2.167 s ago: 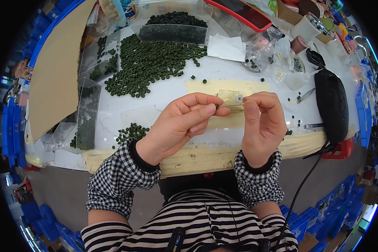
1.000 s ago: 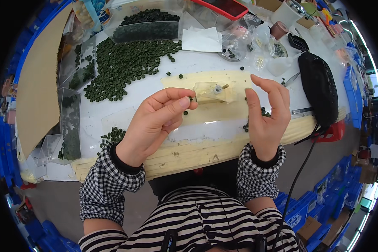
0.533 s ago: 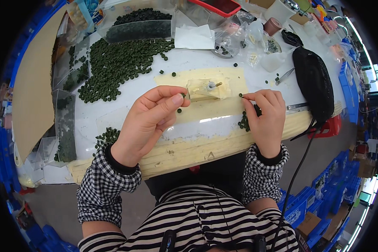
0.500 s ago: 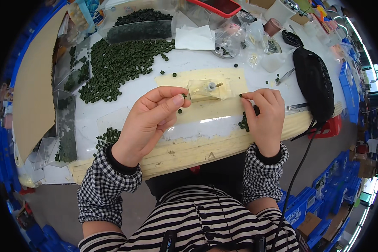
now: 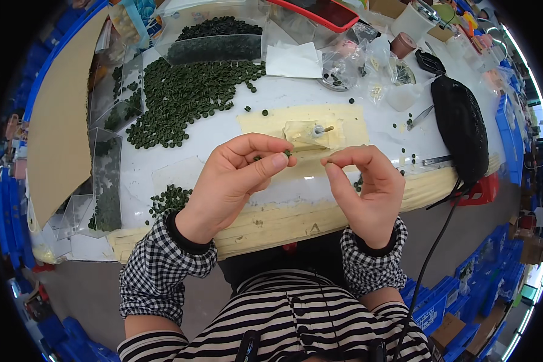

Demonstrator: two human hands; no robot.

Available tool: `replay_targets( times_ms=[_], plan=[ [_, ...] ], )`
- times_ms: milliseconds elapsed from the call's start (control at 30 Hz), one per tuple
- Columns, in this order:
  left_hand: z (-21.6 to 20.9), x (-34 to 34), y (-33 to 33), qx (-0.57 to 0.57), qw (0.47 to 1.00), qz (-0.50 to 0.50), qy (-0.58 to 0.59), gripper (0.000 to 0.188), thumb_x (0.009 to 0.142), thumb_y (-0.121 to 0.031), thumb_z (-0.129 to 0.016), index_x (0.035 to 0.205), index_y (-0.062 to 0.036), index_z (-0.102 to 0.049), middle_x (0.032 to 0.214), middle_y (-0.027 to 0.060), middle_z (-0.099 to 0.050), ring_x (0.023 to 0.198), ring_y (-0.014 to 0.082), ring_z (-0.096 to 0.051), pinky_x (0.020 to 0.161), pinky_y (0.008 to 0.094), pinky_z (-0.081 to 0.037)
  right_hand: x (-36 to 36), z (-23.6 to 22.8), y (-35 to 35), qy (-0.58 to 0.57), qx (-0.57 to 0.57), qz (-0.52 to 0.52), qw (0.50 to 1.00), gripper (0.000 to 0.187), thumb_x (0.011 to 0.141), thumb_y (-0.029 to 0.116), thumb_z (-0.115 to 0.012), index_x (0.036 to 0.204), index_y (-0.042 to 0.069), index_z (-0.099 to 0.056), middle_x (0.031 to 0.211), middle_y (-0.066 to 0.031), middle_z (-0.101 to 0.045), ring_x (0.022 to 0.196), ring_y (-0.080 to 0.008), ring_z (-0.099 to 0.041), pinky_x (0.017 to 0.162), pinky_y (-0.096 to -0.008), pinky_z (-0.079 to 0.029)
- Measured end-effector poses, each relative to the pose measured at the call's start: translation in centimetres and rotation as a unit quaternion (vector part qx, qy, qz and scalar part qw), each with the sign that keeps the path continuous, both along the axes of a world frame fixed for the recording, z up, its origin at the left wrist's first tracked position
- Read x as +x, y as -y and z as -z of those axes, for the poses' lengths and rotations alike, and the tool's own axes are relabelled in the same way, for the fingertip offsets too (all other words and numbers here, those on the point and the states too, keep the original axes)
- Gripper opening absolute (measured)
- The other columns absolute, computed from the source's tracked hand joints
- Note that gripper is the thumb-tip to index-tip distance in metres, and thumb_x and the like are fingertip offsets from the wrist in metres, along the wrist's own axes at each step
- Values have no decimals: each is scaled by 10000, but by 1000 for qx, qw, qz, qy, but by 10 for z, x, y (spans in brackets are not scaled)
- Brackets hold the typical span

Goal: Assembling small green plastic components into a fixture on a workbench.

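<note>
Disc (image 5: 288, 153), small, round, dark green: pinched between thumb and forefinger of the left hand (image 5: 236, 172), a narrow grip. Position: at the near left corner of the tape-covered block (image 5: 299, 134), overlapping its edge in this view; contact or a gap cannot be told. Disc too small to read which way its face points.

Block: long axis roughly left to right across the person's front. Metal-coloured peg (image 5: 327, 129) projects from a whitish collar (image 5: 318, 131) on the block's right half, tip toward the right and slightly away; true tilt uncertain through the fisheye. Key relation: peg lies right of the disc and farther from the person.

Right hand (image 5: 371, 187): off the block's near right side, thumb and forefinger tips drawn close together; anything between them cannot be made out. Right fingertips are nearer the peg, left ones nearer the block's corner.

Outward: yellowish tape sheet (image 5: 355, 123) under the block, on the white desk (image 5: 311, 96). Large disc heap (image 5: 187, 96) beyond and left of the block; smaller disc cluster (image 5: 170, 200) near left. Black mesh pouch (image 5: 461, 133) well off to its right.
</note>
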State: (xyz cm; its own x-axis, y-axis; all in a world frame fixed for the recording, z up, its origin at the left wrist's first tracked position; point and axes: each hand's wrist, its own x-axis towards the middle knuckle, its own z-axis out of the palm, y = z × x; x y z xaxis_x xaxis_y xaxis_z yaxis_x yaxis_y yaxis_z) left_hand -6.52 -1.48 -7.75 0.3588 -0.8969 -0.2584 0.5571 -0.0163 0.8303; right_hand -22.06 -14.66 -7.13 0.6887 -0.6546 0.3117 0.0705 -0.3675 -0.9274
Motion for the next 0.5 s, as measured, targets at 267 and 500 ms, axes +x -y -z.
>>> replay_targets(
  times_ms=[267, 500],
  plan=[
    [-4, -7, 2, -17, 998, -13, 67, 167, 862, -46, -652, 1025, -25, -622, 921, 66, -664, 696, 35, -502, 584, 172, -368, 16, 3, -14, 43, 190, -50, 980, 111, 815, 5, -687, 910, -29, -640, 859, -70, -661, 800, -106, -607, 758, -238, -484],
    [-2, -7, 0, -36, 996, -15, 82, 158, 850, -37, -667, 1002, -18, -630, 931, 48, -658, 787, 54, -554, 657, 181, -423, 20, 13, -17, 49, 177, -65, 981, 98, 830, 15, -679, 914, -17, -640, 876, -57, -641, 801, -108, -600, 756, -237, -483]
  ],
)
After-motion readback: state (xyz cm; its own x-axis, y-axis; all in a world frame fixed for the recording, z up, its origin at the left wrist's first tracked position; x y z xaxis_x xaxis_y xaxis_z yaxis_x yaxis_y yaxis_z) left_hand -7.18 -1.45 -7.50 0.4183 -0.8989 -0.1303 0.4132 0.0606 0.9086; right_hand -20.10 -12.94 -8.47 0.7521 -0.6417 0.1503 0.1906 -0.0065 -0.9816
